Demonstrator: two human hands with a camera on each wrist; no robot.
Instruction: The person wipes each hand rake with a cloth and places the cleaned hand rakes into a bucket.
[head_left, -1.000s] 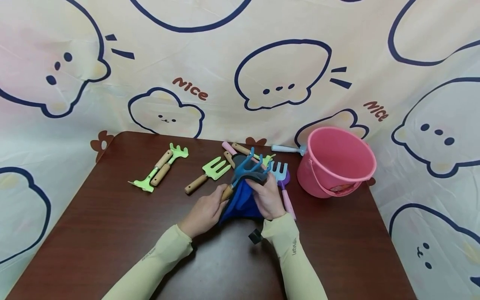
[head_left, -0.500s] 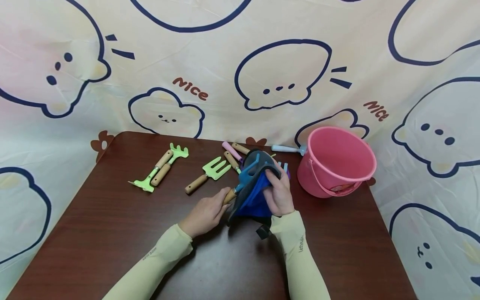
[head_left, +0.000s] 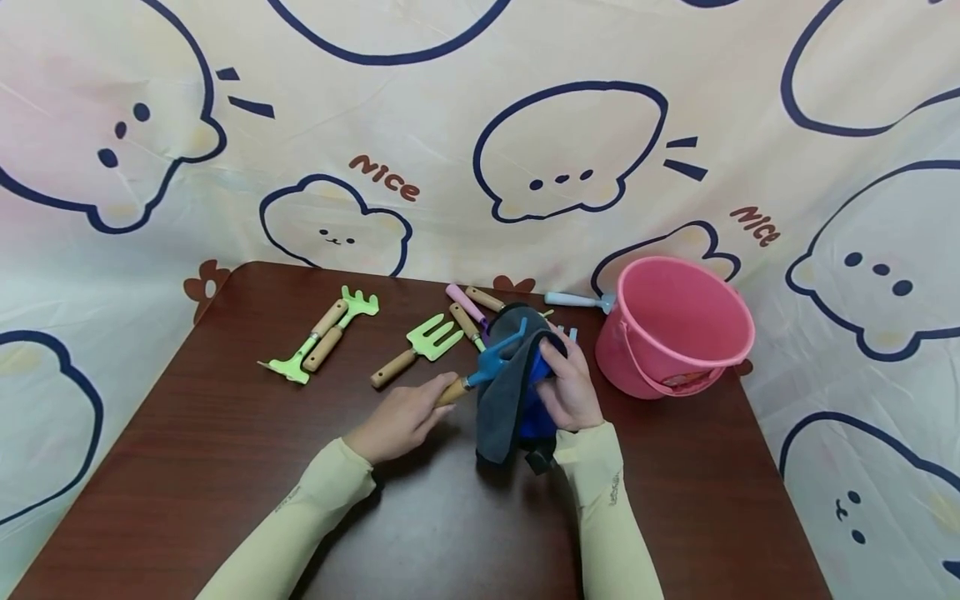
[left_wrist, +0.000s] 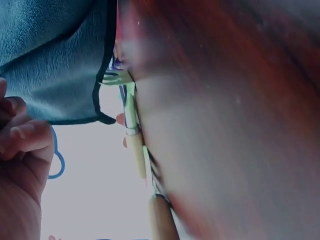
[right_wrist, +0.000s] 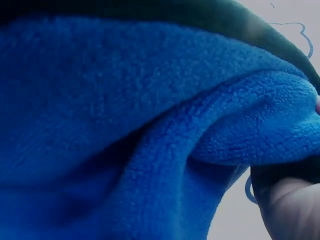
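Observation:
In the head view my left hand (head_left: 397, 421) grips the wooden handle of a blue hand rake (head_left: 491, 364), whose tines point away and to the right. My right hand (head_left: 573, 387) holds a two-sided cloth (head_left: 501, 421), grey outside and bright blue inside, against the rake's head. Part of the cloth hangs down below the tines. Seen from the left wrist, the grey side of the cloth (left_wrist: 60, 80) spreads above my curled fingers (left_wrist: 30, 137); the rake is hidden there. Blue folds of the cloth (right_wrist: 150, 125) fill most of the right wrist view, with my right hand (right_wrist: 295, 207) at the edge.
A pink bucket (head_left: 637, 362) stands at the right. A green hand fork (head_left: 431, 337) lies left of the cloth, and two green tools (head_left: 360, 302) lie farther left. Behind the cloth are several handles, one pink (head_left: 465, 302). A pale blue-handled tool (head_left: 573, 298) lies by the bucket.
My right hand has shifted right with the cloth, whose grey side now faces outward and hangs lower beside the rake. The left hand still holds the rake and has moved slightly left.

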